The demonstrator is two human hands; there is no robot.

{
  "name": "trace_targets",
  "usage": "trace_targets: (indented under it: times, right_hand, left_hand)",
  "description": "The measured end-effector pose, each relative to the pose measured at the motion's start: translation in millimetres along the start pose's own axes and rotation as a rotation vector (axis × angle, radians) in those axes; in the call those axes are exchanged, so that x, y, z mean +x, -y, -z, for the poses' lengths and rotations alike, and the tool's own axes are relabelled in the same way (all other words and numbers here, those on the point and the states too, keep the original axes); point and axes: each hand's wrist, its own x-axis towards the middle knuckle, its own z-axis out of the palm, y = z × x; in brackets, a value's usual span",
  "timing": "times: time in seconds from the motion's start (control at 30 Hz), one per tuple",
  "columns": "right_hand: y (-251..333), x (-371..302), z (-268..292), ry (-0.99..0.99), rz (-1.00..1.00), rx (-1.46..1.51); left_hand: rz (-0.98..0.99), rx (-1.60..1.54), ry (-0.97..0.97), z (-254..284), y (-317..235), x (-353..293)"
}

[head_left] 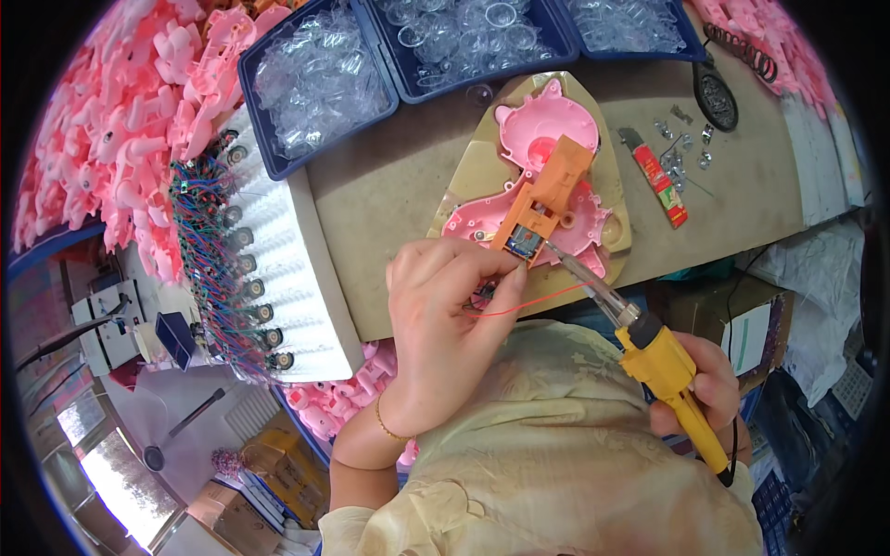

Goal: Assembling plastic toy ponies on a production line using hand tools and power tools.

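Observation:
My right hand grips a yellow soldering iron with a clear sleeve. Its metal tip reaches the lower end of an orange plastic housing, beside a small circuit board there. My left hand is closed in a pinch at that same end. A thin red wire runs out of it toward the iron, and a small dark part shows partly under its fingers. The housing lies across a pink toy body half, open side up in a tan fixture.
Blue bins of clear plastic pieces line the back. Heaped pink toy parts are at left, beside a white foam tray with wired speakers. At right lie a red packet, small metal bits and a black iron stand.

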Motion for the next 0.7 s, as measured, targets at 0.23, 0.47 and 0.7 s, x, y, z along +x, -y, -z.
trace_targets:
  times: [0.23,0.47,0.7]
  right_hand:
    - [6,-7,9,0.001,-0.276,0.172]
    - [-7,-25,3,-0.366,-0.101,0.166]
    - [-17,-25,12,-0.658,-0.09,-0.079]
  left_hand:
    - [-0.024,0.018,0.005,2,-1,1]
    - [-0.356,0.372,-0.236,24,-21,-5]
    - [-0.422,0.303,0.059,38,-25,18]
